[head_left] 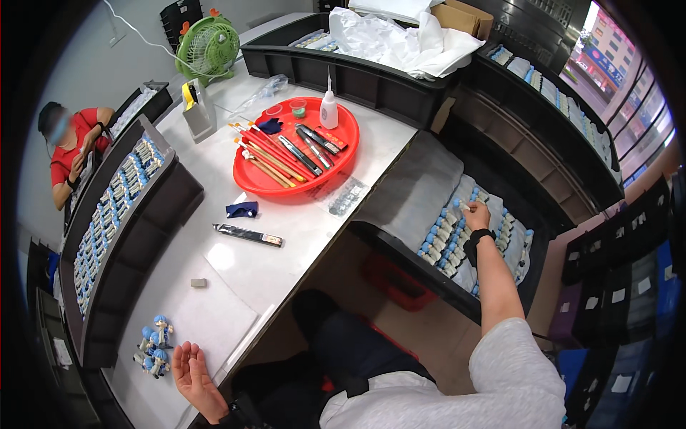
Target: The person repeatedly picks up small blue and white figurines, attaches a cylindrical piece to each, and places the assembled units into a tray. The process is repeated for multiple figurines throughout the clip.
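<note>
So the right hand [477, 217] is reaching down into the black tray [397, 250] off to the right, fingers pinched narrow on a small blue-haired figurine [457, 203]. It's right among the rows of similar ones in there, and I honestly can't tell if it's touching the tray liner or lifted a bit. There's a dark band on that wrist, and a grey sheet [414, 179] covers the far left part of the tray. Left hand [196, 380] is palm up near the tabletop's [293, 214] lower edge, fingers loosely curled and spread a little, holding nothing, just beside a little cluster of blue-haired figurines [153, 348]. Up from those there's a small grey block [198, 283], then a dark flat tool [248, 234] and a navy cloth scrap [241, 209]. Farther back sits a round red tray [259, 184] with brushes [275, 163] and a white squeeze bottle [329, 113] in it. Along the left edge, a long dark bin [146, 247] is packed with more blue-and-white pieces, and beyond it there's a co-worker in red [60, 170].
</note>
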